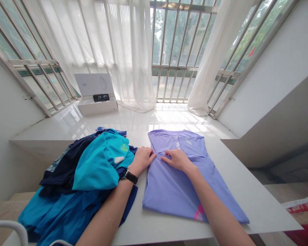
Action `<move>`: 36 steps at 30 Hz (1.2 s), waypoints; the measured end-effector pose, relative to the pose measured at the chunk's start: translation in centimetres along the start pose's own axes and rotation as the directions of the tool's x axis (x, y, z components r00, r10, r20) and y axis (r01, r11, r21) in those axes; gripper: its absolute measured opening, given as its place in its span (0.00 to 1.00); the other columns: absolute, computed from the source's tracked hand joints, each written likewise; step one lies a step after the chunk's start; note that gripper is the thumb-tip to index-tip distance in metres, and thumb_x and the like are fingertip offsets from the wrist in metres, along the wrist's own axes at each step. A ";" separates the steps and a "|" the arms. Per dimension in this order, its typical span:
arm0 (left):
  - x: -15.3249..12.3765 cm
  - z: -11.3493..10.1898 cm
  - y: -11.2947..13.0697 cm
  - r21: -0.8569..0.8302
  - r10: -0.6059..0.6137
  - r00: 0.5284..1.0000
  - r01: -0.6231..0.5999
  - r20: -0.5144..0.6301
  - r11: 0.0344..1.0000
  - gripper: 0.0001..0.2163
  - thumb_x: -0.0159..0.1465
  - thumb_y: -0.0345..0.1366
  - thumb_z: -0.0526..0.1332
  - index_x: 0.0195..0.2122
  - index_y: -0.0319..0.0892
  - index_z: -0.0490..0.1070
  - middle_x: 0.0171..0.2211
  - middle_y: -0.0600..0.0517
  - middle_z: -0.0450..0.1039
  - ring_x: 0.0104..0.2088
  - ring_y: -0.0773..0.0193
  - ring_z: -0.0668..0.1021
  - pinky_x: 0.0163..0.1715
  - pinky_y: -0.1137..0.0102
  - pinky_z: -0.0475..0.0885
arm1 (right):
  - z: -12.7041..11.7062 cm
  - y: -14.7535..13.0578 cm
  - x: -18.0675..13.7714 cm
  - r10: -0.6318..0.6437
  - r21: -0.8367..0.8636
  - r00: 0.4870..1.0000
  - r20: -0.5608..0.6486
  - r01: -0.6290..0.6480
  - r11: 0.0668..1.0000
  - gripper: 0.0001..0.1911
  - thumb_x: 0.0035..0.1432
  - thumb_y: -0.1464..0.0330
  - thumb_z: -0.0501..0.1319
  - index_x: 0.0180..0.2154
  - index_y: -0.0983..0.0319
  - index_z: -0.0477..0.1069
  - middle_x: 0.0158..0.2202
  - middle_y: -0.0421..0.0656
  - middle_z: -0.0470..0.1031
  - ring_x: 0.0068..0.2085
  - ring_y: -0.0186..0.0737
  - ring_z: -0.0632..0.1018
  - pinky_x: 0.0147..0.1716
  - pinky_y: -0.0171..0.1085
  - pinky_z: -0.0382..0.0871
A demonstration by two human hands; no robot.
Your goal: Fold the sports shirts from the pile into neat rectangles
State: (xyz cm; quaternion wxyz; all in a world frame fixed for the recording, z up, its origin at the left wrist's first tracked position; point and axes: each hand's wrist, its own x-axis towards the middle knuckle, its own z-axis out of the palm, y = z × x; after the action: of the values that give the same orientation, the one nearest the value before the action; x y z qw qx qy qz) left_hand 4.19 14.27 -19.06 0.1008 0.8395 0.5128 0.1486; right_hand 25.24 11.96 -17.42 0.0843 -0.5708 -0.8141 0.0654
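A light purple short-sleeved shirt (169, 191) lies folded into a long shape on the white table, its neckline toward the window and a pink mark near the lower edge. My left hand (143, 160), with a dark watch (130, 176) on the wrist, has its bent fingers and thumb closed on the shirt's left edge. On the upper middle of the shirt rests my right hand (178, 160), thumb and index finger slightly apart. Small creases run across the fabric between and beyond the hands. What lies under the right palm is hidden.
A loose pile of clothes, with a turquoise shirt (97, 164) on top of navy and blue ones, covers the table's left side. An opened white box (99, 107) holding a black device (101, 98) stands on the sill. White curtains (128, 51) hang before barred windows.
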 end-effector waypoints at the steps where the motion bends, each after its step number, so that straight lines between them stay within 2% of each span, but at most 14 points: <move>1: 0.0 0.0 0.0 -0.011 0.000 1.000 0.000 0.000 1.000 0.10 0.68 0.42 0.59 0.35 0.43 0.75 0.36 0.49 0.79 0.39 0.55 0.76 0.40 0.64 0.65 | 0.1 0.1 0.0 -0.001 0.004 1.000 0.003 0.001 1.000 0.17 0.64 0.52 0.59 0.38 0.58 0.76 0.31 0.44 0.81 0.35 0.44 0.80 0.31 0.35 0.60; 6: -0.1 -0.3 0.0 -0.044 0.009 1.000 -0.009 -0.012 0.999 0.07 0.68 0.40 0.60 0.38 0.44 0.76 0.36 0.50 0.79 0.40 0.57 0.77 0.41 0.65 0.66 | 0.6 0.3 0.2 -0.003 0.039 1.000 -0.021 0.004 0.999 0.12 0.63 0.57 0.61 0.37 0.58 0.76 0.32 0.43 0.80 0.34 0.43 0.79 0.31 0.35 0.62; 8: -0.1 -0.3 0.0 -0.036 0.012 1.000 -0.012 -0.012 0.999 0.08 0.68 0.39 0.60 0.37 0.44 0.76 0.37 0.50 0.79 0.40 0.57 0.77 0.41 0.66 0.66 | 0.3 0.3 0.4 -0.030 0.119 0.997 -0.065 0.038 0.992 0.10 0.63 0.58 0.61 0.37 0.58 0.75 0.33 0.42 0.80 0.33 0.41 0.78 0.32 0.35 0.63; 10: -0.1 -0.4 0.0 -0.017 0.012 1.000 -0.012 -0.011 1.000 0.08 0.69 0.39 0.60 0.36 0.44 0.77 0.37 0.49 0.79 0.40 0.57 0.76 0.41 0.66 0.66 | -0.7 0.5 0.3 -0.054 0.249 0.986 -0.159 0.093 0.964 0.10 0.63 0.59 0.61 0.38 0.58 0.74 0.34 0.41 0.79 0.33 0.39 0.77 0.33 0.35 0.66; 12: -0.1 -0.4 0.0 -0.001 0.011 1.000 -0.011 -0.009 1.000 0.09 0.69 0.40 0.59 0.36 0.44 0.77 0.38 0.48 0.78 0.41 0.57 0.76 0.42 0.66 0.67 | -2.4 1.3 -0.2 -0.021 0.344 0.958 -0.285 0.123 0.931 0.11 0.63 0.59 0.59 0.38 0.58 0.74 0.34 0.41 0.79 0.33 0.38 0.76 0.35 0.35 0.68; 15: -0.2 -0.5 0.0 -0.004 0.013 1.000 -0.014 -0.013 1.000 0.10 0.69 0.40 0.58 0.37 0.44 0.78 0.39 0.48 0.78 0.42 0.56 0.76 0.43 0.65 0.67 | -5.0 4.2 -2.3 0.123 0.343 0.909 -0.398 0.023 0.939 0.13 0.63 0.58 0.57 0.37 0.59 0.75 0.33 0.43 0.79 0.32 0.40 0.76 0.36 0.38 0.69; 17: -0.2 -0.7 0.2 -0.029 0.032 0.999 -0.032 -0.021 0.999 0.10 0.69 0.40 0.58 0.38 0.44 0.78 0.39 0.48 0.78 0.43 0.56 0.76 0.44 0.64 0.67 | -6.1 7.0 -4.4 0.232 0.325 0.899 -0.371 -0.108 0.940 0.15 0.62 0.57 0.56 0.36 0.58 0.76 0.34 0.44 0.80 0.33 0.41 0.76 0.37 0.39 0.69; 19: -0.2 -0.8 0.3 -0.064 0.064 0.997 -0.066 -0.031 0.996 0.09 0.69 0.40 0.59 0.39 0.44 0.77 0.40 0.48 0.78 0.43 0.56 0.76 0.45 0.64 0.67 | -6.4 10.0 -6.8 0.319 0.314 0.905 -0.282 -0.227 0.922 0.15 0.60 0.56 0.57 0.34 0.57 0.77 0.34 0.44 0.81 0.33 0.43 0.77 0.36 0.40 0.69; 23: -0.3 -0.9 0.5 -0.109 0.128 0.991 -0.130 -0.027 0.985 0.07 0.68 0.39 0.60 0.39 0.45 0.77 0.40 0.49 0.78 0.44 0.56 0.76 0.45 0.65 0.68 | -4.9 14.2 -10.6 0.382 0.321 0.913 -0.147 -0.321 0.891 0.15 0.55 0.55 0.58 0.34 0.56 0.78 0.38 0.46 0.81 0.34 0.45 0.77 0.37 0.42 0.71; 27: -0.4 -0.7 0.4 -0.108 0.167 0.986 -0.167 -0.012 0.980 0.06 0.67 0.38 0.60 0.39 0.45 0.77 0.38 0.49 0.78 0.43 0.57 0.76 0.45 0.65 0.69 | -2.7 15.5 -12.1 0.333 0.326 0.940 -0.072 -0.293 0.899 0.16 0.52 0.56 0.61 0.38 0.57 0.79 0.42 0.47 0.78 0.36 0.43 0.77 0.41 0.42 0.72; 30: -0.4 -0.6 0.3 -0.101 0.176 0.984 -0.176 -0.013 0.979 0.07 0.67 0.38 0.60 0.40 0.45 0.77 0.38 0.49 0.78 0.43 0.57 0.76 0.45 0.65 0.69 | -2.1 15.7 -12.0 0.356 0.306 0.930 -0.092 -0.314 0.899 0.18 0.50 0.55 0.63 0.39 0.58 0.79 0.37 0.46 0.76 0.32 0.41 0.74 0.40 0.43 0.71; 36: -0.4 -0.8 0.3 -0.058 0.172 0.985 -0.171 0.021 0.984 0.07 0.68 0.39 0.61 0.41 0.45 0.76 0.40 0.49 0.78 0.43 0.56 0.76 0.45 0.65 0.68 | -2.4 16.6 -11.4 0.393 0.402 0.916 -0.081 -0.331 0.854 0.20 0.45 0.49 0.67 0.29 0.59 0.74 0.30 0.42 0.73 0.31 0.40 0.73 0.33 0.39 0.70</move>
State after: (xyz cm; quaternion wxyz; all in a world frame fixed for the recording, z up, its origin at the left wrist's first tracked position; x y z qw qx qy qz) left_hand 4.00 13.77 -18.25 0.1177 0.8793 0.4328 0.1603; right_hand 44.76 6.91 -19.18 0.2442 -0.6903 -0.6539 0.1905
